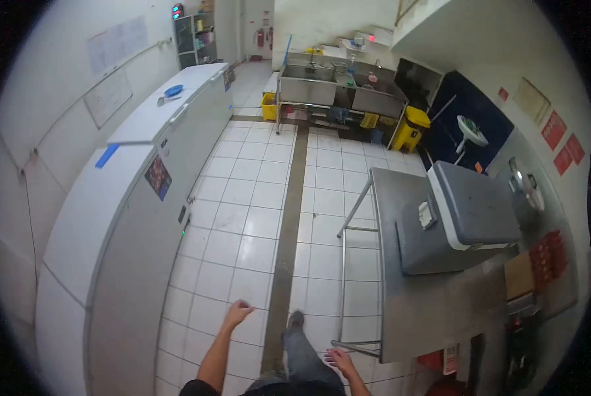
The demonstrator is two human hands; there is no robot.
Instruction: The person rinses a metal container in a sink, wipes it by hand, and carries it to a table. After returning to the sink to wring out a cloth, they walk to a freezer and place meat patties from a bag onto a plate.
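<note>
Over the white floor tiles hangs my left hand (240, 312), with nothing in it and its fingers loosely bent and apart. My right hand (339, 360) is low in the view, beside the lower frame of the steel table (440, 310); its fingers are spread and nothing is in them. Neither hand touches an object. One leg in grey trousers is stretched forward between the hands, its shoe (297, 320) near the dark strip in the floor.
Long white chest freezers (130, 244) line the left wall, a blue lid-like item (173, 90) on top. A grey cooler box (473, 204) stands on the steel table. Steel sinks (309, 89), a yellow bin (411, 129) and a yellow crate (269, 105) are at the back.
</note>
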